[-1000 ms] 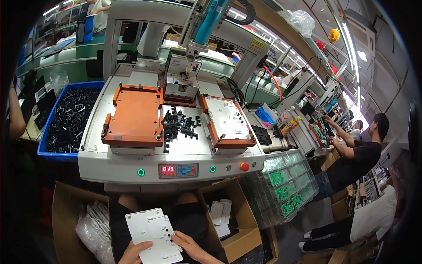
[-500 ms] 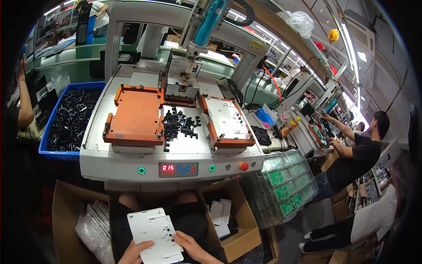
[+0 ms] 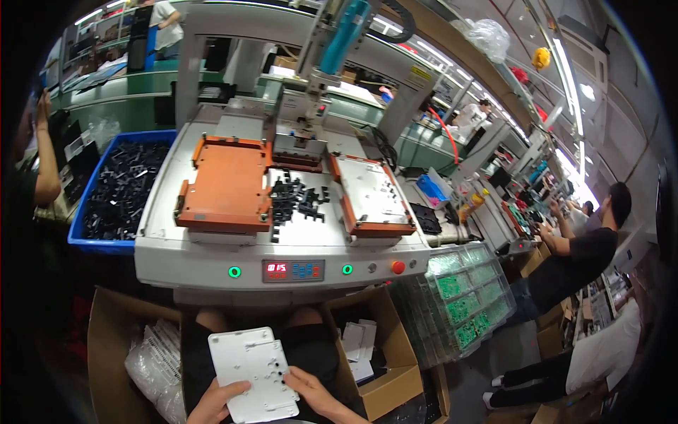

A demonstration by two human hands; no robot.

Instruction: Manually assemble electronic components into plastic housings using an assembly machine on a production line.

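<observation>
Over my lap is a white flat plastic panel (image 3: 247, 364), tilted, with small holes and a few black dots near its right side. My left hand (image 3: 217, 400) is closed on its lower left edge, the thumb lying on top. At its right edge my right hand (image 3: 312, 393) pinches the panel beside the black dots; its fingertips are partly hidden. Ahead, on the machine's white bed, stands a bare orange fixture (image 3: 224, 185). To its right another orange-edged fixture carries a similar white panel (image 3: 369, 189). Small black plastic parts (image 3: 295, 199) lie heaped between the fixtures.
A blue bin (image 3: 104, 246) full of black parts stands left of the machine. Cardboard boxes (image 3: 387, 396) flank my knees, one with white panels, the other with bubble wrap (image 3: 157, 374). Clear trays of green boards (image 3: 459, 304) stand right. A co-worker (image 3: 575, 254) sits beyond them.
The whole view has shifted slightly, so the machine and bins appear a little further right. Both hands still hold the white panel in nearly the same pose.
</observation>
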